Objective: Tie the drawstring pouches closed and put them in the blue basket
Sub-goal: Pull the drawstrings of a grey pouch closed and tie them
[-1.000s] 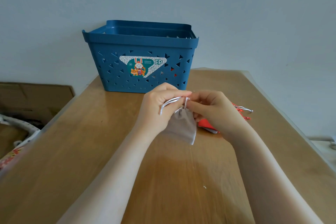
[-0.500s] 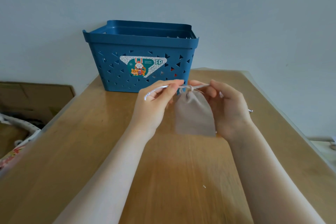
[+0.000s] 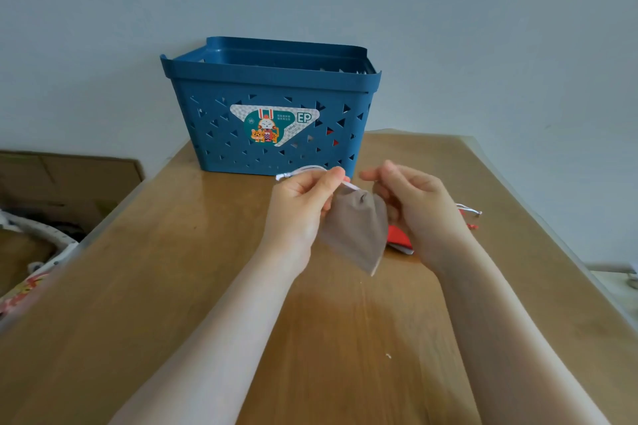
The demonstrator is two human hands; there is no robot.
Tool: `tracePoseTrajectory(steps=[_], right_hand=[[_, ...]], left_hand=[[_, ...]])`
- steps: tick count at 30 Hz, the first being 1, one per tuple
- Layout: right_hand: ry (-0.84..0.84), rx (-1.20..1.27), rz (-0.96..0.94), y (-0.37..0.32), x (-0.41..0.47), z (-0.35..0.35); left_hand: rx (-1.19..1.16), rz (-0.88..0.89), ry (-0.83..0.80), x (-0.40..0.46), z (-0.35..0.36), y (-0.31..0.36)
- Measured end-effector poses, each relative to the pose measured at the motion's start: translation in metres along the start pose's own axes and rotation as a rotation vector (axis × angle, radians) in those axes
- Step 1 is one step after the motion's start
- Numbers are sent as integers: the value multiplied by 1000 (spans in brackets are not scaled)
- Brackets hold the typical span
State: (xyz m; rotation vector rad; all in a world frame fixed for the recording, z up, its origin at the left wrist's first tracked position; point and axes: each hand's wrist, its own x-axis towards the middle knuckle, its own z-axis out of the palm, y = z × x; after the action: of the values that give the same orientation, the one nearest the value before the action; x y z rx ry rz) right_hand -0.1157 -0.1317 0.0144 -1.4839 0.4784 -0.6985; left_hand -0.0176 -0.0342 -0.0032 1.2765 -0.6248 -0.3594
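Behind right hand [image 3: 419,214], red pouch [image 3: 399,235] mostly hidden; fingers loose. Left hand [image 3: 300,207] pinches grey pouch [image 3: 357,231] drawstring [image 3: 350,186].

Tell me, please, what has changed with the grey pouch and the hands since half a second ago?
The right hand let go of its cord end and opened. The grey pouch swung down, hanging tilted from the cord pinched by the left hand. The blue basket and red pouch stayed.

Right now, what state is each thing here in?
Grey pouch: neck cinched, hanging from its cord above the table.
Cord: pinched in the left hand.
Right hand: fingers loosely curled behind the pouch, grip unclear.
Red pouch: lying flat on the table.
Basket: upright, open-topped.
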Motion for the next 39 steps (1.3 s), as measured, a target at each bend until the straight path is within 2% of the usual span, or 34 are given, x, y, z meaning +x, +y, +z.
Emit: tracePoseTrajectory(steps=[3, 6, 9, 14, 18, 24, 27, 29, 31, 33, 35, 39], right_hand=[[-98, -217, -143, -6, -9, 10], [-114, -227, -217, -6, -10, 16], [-108, -272, -261, -5, -10, 19], [-61, -87, -198, -6, -10, 17], [-37, 3, -111, -7, -7, 13], [27, -42, -98, -7, -8, 13], [24, -43, -67, -4, -6, 14], [17, -19, -45, -2, -3, 15], [-1, -4, -26, -1, -3, 16], [7, -4, -25, -1, -3, 16], [58, -50, -85, -4, -5, 14], [94, -208, -274, -6, -6, 12]], left_hand=[[-2, 47, 24, -3, 2, 3], [-5, 116, -14, -5, 3, 10], [-57, 100, -14, -7, 7, 13], [25, 16, -75, -6, 10, 7], [109, 73, -133, -5, 5, 9], [247, 96, -259, -6, 4, 9], [211, -11, -184, -5, 5, 7], [16, -225, -160, -1, 5, 5], [-286, -411, -161, 1, 5, 7], [-440, -447, -165, 2, 2, 9], [-389, -413, -200, 3, 0, 8], [-93, -327, -261, 6, -3, 4]])
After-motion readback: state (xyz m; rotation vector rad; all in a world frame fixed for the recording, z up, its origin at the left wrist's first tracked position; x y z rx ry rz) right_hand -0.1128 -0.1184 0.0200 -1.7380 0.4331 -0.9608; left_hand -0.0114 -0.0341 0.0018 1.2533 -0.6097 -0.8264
